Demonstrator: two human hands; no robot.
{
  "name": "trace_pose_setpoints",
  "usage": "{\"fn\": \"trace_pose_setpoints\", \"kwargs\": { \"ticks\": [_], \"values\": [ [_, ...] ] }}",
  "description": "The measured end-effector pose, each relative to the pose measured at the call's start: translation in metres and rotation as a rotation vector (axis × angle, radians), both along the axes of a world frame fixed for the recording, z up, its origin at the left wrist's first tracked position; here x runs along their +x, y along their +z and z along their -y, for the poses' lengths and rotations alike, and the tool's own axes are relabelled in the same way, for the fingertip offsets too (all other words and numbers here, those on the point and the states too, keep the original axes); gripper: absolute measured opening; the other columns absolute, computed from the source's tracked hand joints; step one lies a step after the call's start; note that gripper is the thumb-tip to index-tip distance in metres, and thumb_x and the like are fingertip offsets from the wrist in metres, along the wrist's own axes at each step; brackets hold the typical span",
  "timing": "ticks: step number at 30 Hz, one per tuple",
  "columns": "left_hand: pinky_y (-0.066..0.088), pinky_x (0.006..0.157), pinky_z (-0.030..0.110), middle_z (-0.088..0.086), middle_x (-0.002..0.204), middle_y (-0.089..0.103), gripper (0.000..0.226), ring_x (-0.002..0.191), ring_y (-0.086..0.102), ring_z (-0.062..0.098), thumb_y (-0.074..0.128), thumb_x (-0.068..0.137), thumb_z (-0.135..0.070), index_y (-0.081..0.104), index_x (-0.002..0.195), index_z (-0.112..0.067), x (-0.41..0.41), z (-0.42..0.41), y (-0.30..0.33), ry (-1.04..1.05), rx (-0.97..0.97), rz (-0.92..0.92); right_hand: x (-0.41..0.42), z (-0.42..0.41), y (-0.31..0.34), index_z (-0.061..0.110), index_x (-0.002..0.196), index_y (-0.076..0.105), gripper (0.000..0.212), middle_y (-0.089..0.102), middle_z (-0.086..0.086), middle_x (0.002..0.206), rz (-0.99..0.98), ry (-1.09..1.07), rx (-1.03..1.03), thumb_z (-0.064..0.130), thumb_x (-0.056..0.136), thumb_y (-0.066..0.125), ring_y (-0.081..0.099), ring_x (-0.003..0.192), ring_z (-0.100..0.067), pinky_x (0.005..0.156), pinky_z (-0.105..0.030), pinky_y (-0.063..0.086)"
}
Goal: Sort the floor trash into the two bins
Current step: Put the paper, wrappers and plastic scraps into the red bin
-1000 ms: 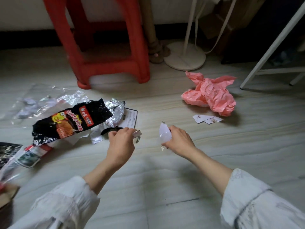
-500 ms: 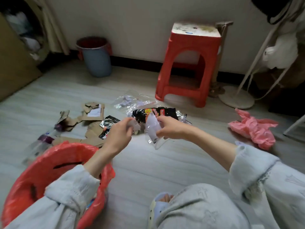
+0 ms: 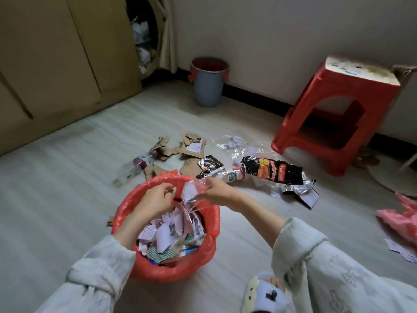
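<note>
A bin with a red liner (image 3: 126, 213) stands right in front of me, full of torn paper scraps. My right hand (image 3: 217, 194) pinches a clear plastic wrapper (image 3: 191, 193) above its far rim. My left hand (image 3: 155, 201) hovers over the bin with curled fingers; whether anything is in them is unclear. A second, grey-blue bin (image 3: 208, 89) stands by the wall. On the floor beyond lie torn cardboard (image 3: 191, 146), a clear bottle (image 3: 132, 171), a black snack bag (image 3: 273, 171), a crushed red-labelled bottle (image 3: 231, 176) and a clear bag (image 3: 234, 145).
A red stool (image 3: 338, 123) stands at the right by the wall, with a white round base (image 3: 392, 179) behind it. A pink plastic bag (image 3: 399, 220) and paper scraps (image 3: 401, 250) lie at the far right. Brown cabinet doors (image 3: 56, 75) fill the left. My slipper (image 3: 266, 294) is at the bottom.
My view swung left and down from the floor trash to the red-lined bin. Both hands moved from the floor to over the bin, the right still carrying the clear wrapper.
</note>
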State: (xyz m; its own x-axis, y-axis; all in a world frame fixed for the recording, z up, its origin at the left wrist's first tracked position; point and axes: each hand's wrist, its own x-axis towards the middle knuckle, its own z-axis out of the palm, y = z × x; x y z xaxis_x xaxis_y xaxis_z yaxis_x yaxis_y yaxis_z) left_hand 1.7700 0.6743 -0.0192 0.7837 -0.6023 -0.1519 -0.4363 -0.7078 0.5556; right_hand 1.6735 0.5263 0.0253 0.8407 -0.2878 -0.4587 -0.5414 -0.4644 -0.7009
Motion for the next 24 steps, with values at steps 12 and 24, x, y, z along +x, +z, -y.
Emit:
{"fn": "trace_pose_setpoints", "kwargs": {
  "ticks": [12, 24],
  "values": [
    [0.019, 0.112, 0.038, 0.014, 0.144, 0.035, 0.047, 0.135, 0.027, 0.030, 0.039, 0.089, -0.006, 0.042, 0.136, -0.011, 0.012, -0.051, -0.053, 0.269, 0.070, 0.054, -0.019, -0.030, -0.070, 0.016, 0.059, 0.050, 0.032, 0.057, -0.005, 0.065, -0.109, -0.173, -0.114, 0.030, 0.087, 0.055, 0.059, 0.063, -0.020, 0.059, -0.028, 0.049],
    [0.018, 0.110, 0.050, 0.017, 0.151, 0.014, 0.060, 0.139, 0.012, 0.033, 0.040, 0.090, -0.011, 0.015, 0.144, -0.007, 0.009, -0.048, -0.051, 0.381, 0.259, -0.023, -0.018, -0.023, -0.062, 0.002, 0.106, 0.053, 0.025, 0.055, -0.016, 0.107, -0.059, -0.304, -0.175, 0.011, 0.087, 0.041, 0.051, 0.089, -0.029, 0.066, -0.028, 0.046]
  ]
}}
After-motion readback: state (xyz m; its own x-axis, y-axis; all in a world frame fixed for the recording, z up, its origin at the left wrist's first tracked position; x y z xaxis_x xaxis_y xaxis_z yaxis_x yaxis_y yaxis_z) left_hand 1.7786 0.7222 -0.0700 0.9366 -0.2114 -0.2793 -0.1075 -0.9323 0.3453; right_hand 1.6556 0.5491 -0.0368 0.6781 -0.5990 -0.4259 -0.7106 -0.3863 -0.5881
